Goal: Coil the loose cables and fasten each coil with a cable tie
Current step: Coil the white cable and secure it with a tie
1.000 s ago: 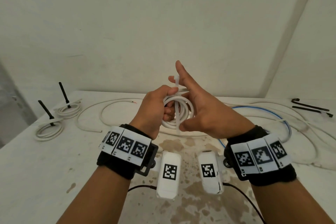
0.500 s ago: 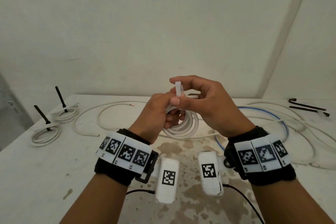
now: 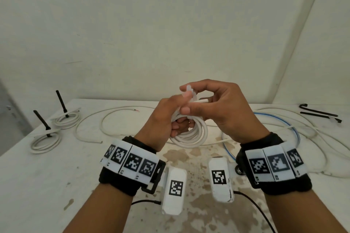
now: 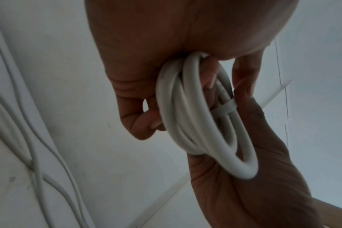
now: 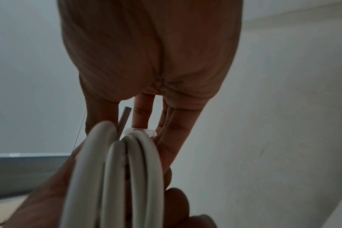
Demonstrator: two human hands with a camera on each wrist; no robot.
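A coil of white cable (image 3: 191, 134) hangs in the air above the table, gripped at its top by my left hand (image 3: 170, 117). My right hand (image 3: 212, 108) pinches a white cable tie (image 3: 189, 91) wrapped round the coil's top, thumb and forefinger curled on it. In the left wrist view the coil (image 4: 201, 123) passes through my curled fingers and the white cable tie (image 4: 224, 108) crosses its strands. From the right wrist the coil (image 5: 117, 177) fills the foreground, with the tie's head (image 5: 140, 132) and a cut cable end (image 5: 124, 118) by my fingers.
Two tied white coils (image 3: 45, 141) (image 3: 66, 120) with upright black ties lie at the table's left. Loose white cable (image 3: 117, 111) loops across the back, and a blue cable (image 3: 291, 130) with more white cable lies right. Black cable ties (image 3: 318, 113) rest far right.
My right hand went from open beside the coil to pinching the white tie at its top. Both hands and the coil sank slightly.
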